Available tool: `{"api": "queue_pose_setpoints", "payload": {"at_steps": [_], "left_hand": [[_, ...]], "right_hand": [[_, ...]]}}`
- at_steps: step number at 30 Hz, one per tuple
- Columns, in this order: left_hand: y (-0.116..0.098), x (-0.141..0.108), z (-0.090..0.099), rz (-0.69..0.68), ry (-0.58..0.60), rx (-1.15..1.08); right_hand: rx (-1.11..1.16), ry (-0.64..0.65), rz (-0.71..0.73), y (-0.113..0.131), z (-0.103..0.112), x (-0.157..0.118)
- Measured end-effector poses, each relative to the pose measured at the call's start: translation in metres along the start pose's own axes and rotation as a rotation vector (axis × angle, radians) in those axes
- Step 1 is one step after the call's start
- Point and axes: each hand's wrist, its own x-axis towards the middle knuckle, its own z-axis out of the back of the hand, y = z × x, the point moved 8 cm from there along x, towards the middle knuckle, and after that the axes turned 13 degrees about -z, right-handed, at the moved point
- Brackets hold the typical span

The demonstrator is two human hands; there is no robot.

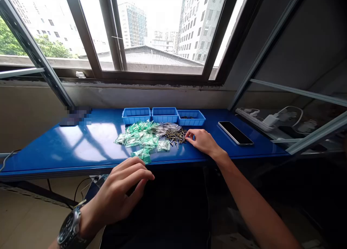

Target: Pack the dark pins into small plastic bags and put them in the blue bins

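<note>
Head view: my right hand (202, 140), fingertips nearly together, any hold unclear, touches or nears brass-and-black metal pins (175, 136), loosely heaped just left of grip, long axes mixed; my left hand (121, 191), half-open, visibly empty, hangs farther off.

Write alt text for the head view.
Right hand at a pile of thin metal pieces, green plastic packets beside it; left hand, wearing a watch, near the blue table's front edge. Three blue bins behind, smartphone at right.
</note>
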Motion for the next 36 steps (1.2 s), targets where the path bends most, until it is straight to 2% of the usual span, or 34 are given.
{"api": "queue_pose_setpoints", "payload": {"at_steps": [4, 7, 10, 14, 17, 19, 22, 26, 36], "left_hand": [[0.018, 0.005, -0.004, 0.04, 0.021, -0.059], [0.049, 0.023, -0.009, 0.079, 0.014, -0.066], [0.098, 0.051, -0.014, 0.154, -0.08, 0.052], [0.169, 0.085, -0.026, 0.201, -0.188, 0.211], [0.211, 0.09, -0.034, 0.244, -0.246, 0.239], [0.227, 0.085, -0.042, 0.26, -0.256, 0.191], [0.233, 0.075, -0.053, 0.232, -0.242, 0.112], [0.226, 0.073, -0.063, 0.163, -0.186, 0.105], [0.225, 0.072, -0.058, 0.175, -0.235, 0.135]], "right_hand": [[0.064, -0.036, 0.032, 0.005, 0.012, 0.003], [0.181, -0.043, 0.11, 0.024, 0.019, 0.015], [0.317, -0.048, 0.226, 0.051, 0.02, 0.041], [0.451, -0.115, 0.352, 0.08, 0.015, 0.083], [0.489, -0.236, 0.359, 0.082, 0.009, 0.1], [0.512, -0.27, 0.346, 0.077, 0.001, 0.102], [0.529, -0.263, 0.338, 0.071, -0.01, 0.098], [0.548, -0.199, 0.34, 0.071, -0.018, 0.092], [0.598, -0.111, 0.33, 0.076, -0.018, 0.092]]}}
